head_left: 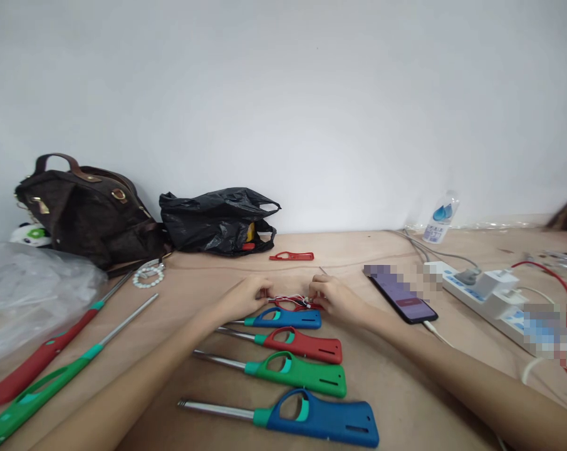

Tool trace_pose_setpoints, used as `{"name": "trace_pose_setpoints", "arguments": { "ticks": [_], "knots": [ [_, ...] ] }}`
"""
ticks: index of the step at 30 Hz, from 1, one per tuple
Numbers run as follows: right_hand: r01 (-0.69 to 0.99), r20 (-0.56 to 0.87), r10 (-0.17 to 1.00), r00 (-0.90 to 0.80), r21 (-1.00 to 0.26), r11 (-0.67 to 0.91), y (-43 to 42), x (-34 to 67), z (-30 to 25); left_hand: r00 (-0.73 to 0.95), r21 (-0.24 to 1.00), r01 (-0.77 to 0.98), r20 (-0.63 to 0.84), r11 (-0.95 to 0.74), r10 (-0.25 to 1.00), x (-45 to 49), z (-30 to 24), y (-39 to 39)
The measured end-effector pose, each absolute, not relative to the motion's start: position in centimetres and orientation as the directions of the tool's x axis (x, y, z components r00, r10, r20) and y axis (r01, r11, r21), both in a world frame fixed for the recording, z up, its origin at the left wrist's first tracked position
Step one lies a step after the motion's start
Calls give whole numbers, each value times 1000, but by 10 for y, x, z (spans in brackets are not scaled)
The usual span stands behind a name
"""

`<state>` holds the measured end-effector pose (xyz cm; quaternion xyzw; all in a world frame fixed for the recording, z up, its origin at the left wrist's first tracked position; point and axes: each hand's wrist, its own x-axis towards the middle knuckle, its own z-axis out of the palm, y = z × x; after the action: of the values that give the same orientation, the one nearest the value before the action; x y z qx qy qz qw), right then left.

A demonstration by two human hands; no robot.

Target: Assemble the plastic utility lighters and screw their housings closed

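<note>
My left hand (245,297) and my right hand (332,295) meet at the middle of the wooden table (396,388), both pinched on a small red part with white and red wires (293,302). Just in front of them lie long-nosed gas lighters in a row: a blue one (287,318), a red one (306,344), a green one (299,373) and a larger blue one (321,418). A red half shell (291,255) lies further back.
At left lie a red lighter (39,360) and a green lighter (34,391), clear plastic (24,294), a brown handbag (88,210) and a black plastic bag (217,219). At right are a phone (403,300), a white power strip (485,294), cables and a small bottle (440,216).
</note>
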<state>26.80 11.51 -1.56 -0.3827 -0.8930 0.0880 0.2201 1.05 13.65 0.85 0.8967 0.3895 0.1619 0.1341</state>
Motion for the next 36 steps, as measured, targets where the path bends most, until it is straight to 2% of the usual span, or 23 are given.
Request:
{"name": "trace_pose_setpoints", "arguments": {
  "ticks": [6,17,25,36],
  "knots": [
    [630,325,726,-606,-360,688,114,268,-14,712,269,628,180,-730,679,9,9,135],
    [641,332,721,-608,-331,692,118,269,-19,764,255,547,238,-798,600,3,-4,135],
    [647,319,727,-607,-333,686,116,268,-15,666,114,709,215,-696,714,27,5,128],
    [666,317,734,-601,-308,679,115,267,-14,645,26,748,207,-664,735,36,3,127]
  ]
}}
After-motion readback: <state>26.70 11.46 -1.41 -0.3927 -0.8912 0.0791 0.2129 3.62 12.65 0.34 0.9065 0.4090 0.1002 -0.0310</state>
